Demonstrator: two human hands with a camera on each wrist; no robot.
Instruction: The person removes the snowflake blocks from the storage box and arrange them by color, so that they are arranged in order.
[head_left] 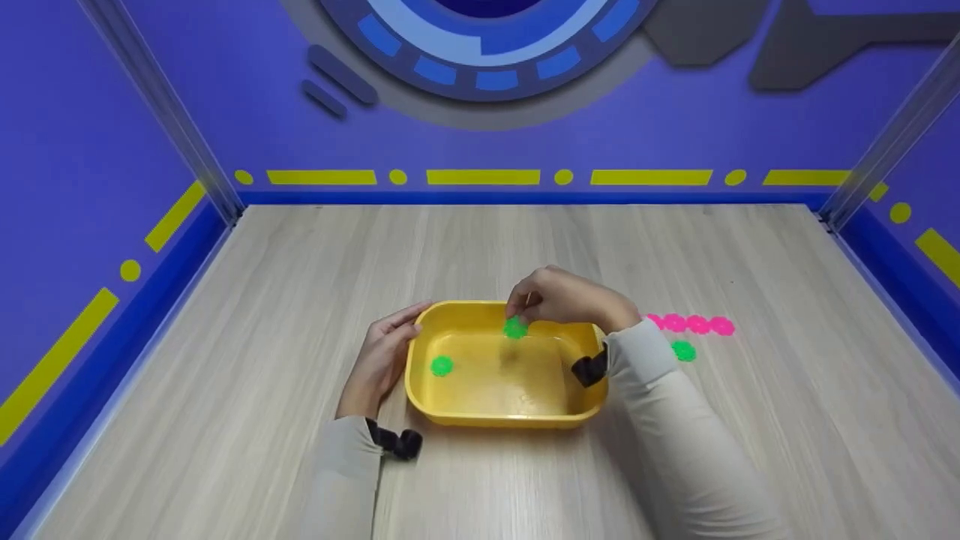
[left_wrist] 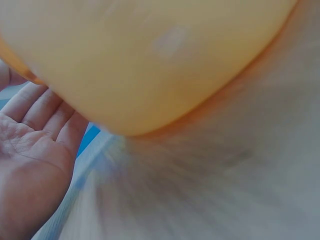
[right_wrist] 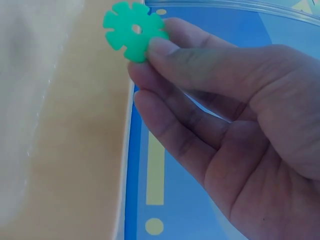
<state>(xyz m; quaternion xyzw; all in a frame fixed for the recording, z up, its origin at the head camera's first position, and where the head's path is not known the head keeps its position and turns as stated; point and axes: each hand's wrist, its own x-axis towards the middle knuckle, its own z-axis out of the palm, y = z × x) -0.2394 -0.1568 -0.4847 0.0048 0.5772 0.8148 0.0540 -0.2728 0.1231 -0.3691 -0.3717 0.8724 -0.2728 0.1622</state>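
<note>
A yellow plastic basin (head_left: 502,420) stands in the middle of the table. My left hand (head_left: 382,358) holds its left rim, the thumb at the edge and the straight fingers (left_wrist: 45,110) along the outer wall. Over the basin's far side, my right hand (head_left: 559,296) pinches a green notched interlocking disc (right_wrist: 125,32) between thumb and fingers. The small hole at the disc's centre shows in the right wrist view. A second green disc (head_left: 442,366) lies inside the basin on the left. Part of the basin's right side is hidden by my right wrist.
To the right of the basin, a row of pink discs (head_left: 699,324) lies on the wooden table (head_left: 337,255), partly hidden by my right arm. Another green disc (head_left: 683,350) lies just in front of it. Blue panels (head_left: 487,142) enclose the back and sides.
</note>
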